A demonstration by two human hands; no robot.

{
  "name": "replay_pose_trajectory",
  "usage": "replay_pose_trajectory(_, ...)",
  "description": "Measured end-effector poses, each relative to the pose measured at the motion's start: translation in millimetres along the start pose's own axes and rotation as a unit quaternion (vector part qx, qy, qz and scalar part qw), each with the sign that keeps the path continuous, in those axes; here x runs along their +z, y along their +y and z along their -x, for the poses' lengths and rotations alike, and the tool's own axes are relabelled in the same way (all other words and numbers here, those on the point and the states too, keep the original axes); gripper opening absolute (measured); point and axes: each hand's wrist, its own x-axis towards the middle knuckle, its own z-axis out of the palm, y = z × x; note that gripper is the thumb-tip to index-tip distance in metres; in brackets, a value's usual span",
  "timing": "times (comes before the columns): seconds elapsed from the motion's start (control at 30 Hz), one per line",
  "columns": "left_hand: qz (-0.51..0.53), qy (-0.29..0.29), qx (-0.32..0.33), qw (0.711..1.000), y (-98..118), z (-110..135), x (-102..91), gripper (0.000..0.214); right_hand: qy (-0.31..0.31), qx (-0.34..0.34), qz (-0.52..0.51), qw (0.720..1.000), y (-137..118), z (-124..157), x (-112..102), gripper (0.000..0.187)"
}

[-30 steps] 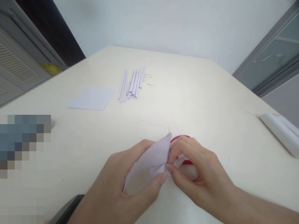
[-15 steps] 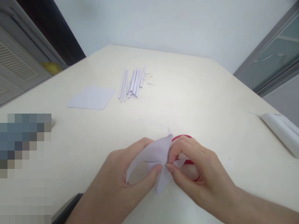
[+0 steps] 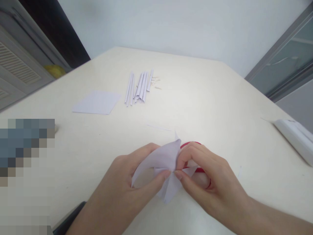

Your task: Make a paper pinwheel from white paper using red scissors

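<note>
Both hands pinch one small sheet of pale lilac paper point(image 3: 161, 160) just above the cream table point(image 3: 207, 104), near its front edge. My left hand point(image 3: 127, 189) grips it from the left, thumb tip on the fold. My right hand point(image 3: 210, 182) pinches the same fold from the right with thumb and forefinger. The paper bulges upward and a corner hangs down between the hands. A red ring-shaped object point(image 3: 193, 144) lies on the table under my right hand, mostly hidden.
Several rolled paper sticks point(image 3: 139, 86) lie at the back with tiny scraps point(image 3: 156, 83) beside them. A flat lilac sheet point(image 3: 96, 102) lies to their left. A white box point(image 3: 293, 137) sits at the right edge. A thin paper sliver point(image 3: 158, 127) lies mid-table.
The paper's lower corner has swung down between my hands, and my left thumb has slid up toward the fold. Both hands stay in place.
</note>
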Motion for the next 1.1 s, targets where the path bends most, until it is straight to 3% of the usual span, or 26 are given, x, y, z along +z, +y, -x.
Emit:
replay_pose_trajectory(0.37, -0.01, -0.03, -0.001, 0.999, -4.7, 1.3, -2.3, 0.007, 0.005, -0.016, 0.013, 1.0, 2.3, 0.5, 2.4, 0.018)
replay_pose_trajectory(0.87, -0.011, -0.026, -0.003, 1.0, -1.0, -0.5, -2.4, 0.007, -0.004, -0.017, 0.012, 1.0, 1.3, -1.3, -0.1, 0.02)
replay_pose_trajectory(1.1, 0.006, -0.002, -0.011, 1.0, -2.8, -1.3, -4.2, 0.003, 0.062, 0.02, 0.048, 0.997, 0.4, -6.2, -15.2, 0.025)
